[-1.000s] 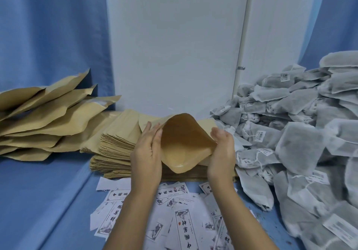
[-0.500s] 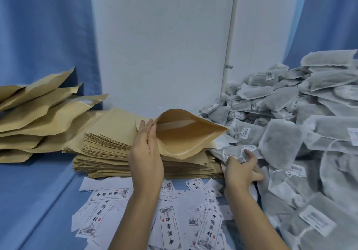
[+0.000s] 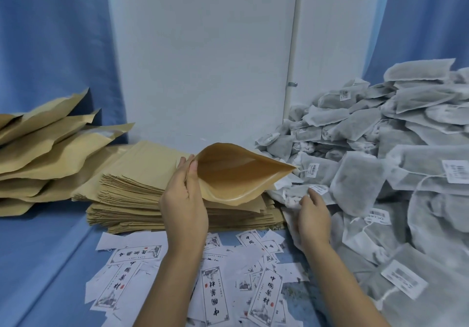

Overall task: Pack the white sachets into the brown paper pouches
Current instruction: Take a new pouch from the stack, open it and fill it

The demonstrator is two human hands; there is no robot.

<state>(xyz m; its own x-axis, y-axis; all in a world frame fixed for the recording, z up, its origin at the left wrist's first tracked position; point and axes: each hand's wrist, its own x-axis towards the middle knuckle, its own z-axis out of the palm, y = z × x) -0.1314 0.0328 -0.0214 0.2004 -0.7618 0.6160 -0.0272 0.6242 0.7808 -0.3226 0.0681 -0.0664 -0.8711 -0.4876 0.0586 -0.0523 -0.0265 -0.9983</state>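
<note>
1. Blue tabletop: left hand pinches the open brown pouch by its mouth rim, above the flat stack.
2. Right hand touches a white sachet beside it; grip unclear.
3. Sachet looks light and floppy: pinch its body.

The one wide-angle view is worn on the person's head and looks forward and a little down over the blue cloth-covered desk toward the flat white wall panel straight ahead. It sits near the work: both bare forearms rise from the bottom edge, the left hand holding an opened brown paper pouch at mid-frame, the right hand just right of it. The heap of white mesh sachets fills the right side, and the stack of flat brown paper pouches lies centre-left.
</note>
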